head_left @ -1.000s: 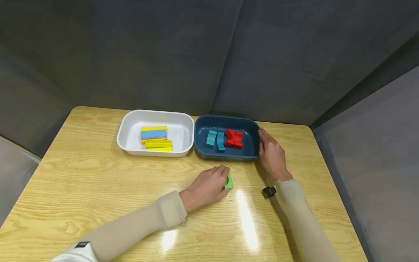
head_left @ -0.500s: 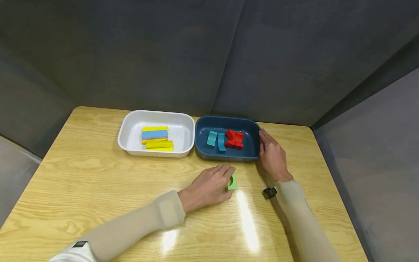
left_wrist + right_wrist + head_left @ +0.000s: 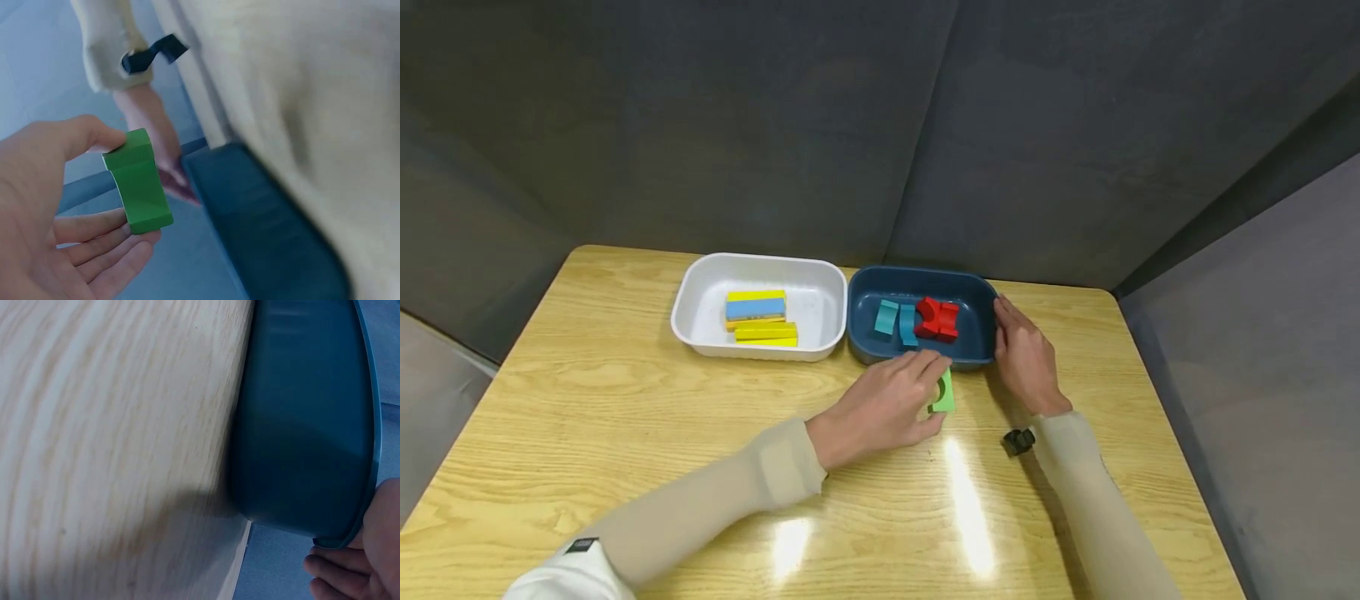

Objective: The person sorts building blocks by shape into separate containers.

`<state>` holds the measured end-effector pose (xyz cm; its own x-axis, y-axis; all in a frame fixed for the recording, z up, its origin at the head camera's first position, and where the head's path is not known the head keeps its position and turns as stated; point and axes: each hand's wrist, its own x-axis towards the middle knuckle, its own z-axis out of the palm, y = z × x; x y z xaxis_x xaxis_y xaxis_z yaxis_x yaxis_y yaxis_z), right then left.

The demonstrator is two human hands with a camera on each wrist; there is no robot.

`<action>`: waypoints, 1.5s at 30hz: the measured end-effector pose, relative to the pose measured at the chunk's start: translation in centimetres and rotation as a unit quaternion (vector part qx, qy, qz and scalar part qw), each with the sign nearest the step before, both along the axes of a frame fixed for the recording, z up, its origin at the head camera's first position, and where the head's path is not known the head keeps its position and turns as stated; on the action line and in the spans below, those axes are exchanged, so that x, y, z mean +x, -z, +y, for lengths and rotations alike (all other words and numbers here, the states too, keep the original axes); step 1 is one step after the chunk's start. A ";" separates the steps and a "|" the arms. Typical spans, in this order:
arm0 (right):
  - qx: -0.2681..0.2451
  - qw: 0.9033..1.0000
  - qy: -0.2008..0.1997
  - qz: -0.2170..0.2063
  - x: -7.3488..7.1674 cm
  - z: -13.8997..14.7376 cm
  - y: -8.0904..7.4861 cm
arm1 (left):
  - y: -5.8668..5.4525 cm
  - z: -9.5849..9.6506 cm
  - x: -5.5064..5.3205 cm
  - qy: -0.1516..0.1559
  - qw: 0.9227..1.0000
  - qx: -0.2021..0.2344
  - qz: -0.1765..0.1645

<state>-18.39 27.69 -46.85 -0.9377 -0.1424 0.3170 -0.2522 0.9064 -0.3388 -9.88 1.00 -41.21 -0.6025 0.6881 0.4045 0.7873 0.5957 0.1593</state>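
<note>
My left hand (image 3: 887, 404) pinches a green block (image 3: 945, 393) with a curved notch, just in front of the navy bin (image 3: 979, 321). In the left wrist view, the thumb presses one end of the green block (image 3: 139, 178) and fingertips support the other. Inside the navy bin lie red notched blocks (image 3: 937, 319), a teal block (image 3: 886, 317) and a blue curved block (image 3: 907, 325). My right hand (image 3: 1026, 358) rests along the bin's right end, its fingers extended at the rim. The right wrist view shows that hand (image 3: 369, 562) against the rim's end.
A white bin (image 3: 816, 304) stands left of the navy one, with yellow blocks (image 3: 766, 332) and a blue-faced block (image 3: 755, 309) in it. Both sit near the back edge of the wooden table (image 3: 647, 417). Dark grey panels (image 3: 737, 125) enclose the table behind and at the sides.
My left hand has carried the green block rightward and toward the navy bin, from the table in front up near its front wall. The right hand has stayed in place.
</note>
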 end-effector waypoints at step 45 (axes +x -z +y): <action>0.000 1.000 -0.016 0.007 -0.2 -0.3 -0.1 | -0.9 0.4 -10.0 -0.098 0.980 -0.013 -0.173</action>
